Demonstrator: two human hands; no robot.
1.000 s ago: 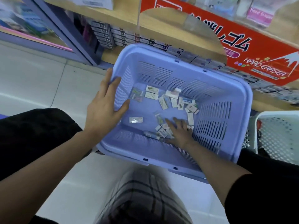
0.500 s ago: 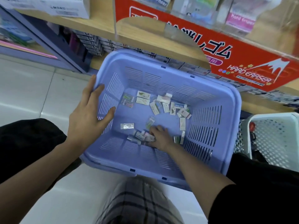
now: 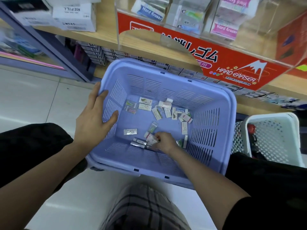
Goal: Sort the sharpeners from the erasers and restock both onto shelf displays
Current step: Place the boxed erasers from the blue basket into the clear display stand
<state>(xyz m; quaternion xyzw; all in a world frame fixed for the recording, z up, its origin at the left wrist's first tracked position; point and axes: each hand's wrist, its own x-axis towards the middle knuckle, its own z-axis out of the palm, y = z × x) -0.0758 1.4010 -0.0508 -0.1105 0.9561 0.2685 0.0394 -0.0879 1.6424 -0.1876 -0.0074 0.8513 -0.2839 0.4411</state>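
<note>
Picking step: left hand [image 3: 94,118] rests spread on the basket [image 3: 149,63] wall, right hand [image 3: 165,141] pinches small packets [image 3: 151,138] on the basket floor; next move probably calls for lifting them to the shelf [image 3: 103,37].

White perforated basket [image 3: 280,146]: on the floor, right of the right hand [image 3: 166,142].
White REFILL boxes [image 3: 74,15]: shelf above the left hand [image 3: 93,121].
Pale floor tiles [image 3: 33,100]: left of the left hand.
Plaid trousers [image 3: 141,211]: below both hands.

Stationery shop: wooden shelves [image 3: 106,37] of boxed stock, red "Hard Eraser" display stand [image 3: 232,63], clear bins of packaged erasers [image 3: 152,13], purple basket [image 3: 149,61], tiled floor [image 3: 33,100].
</note>
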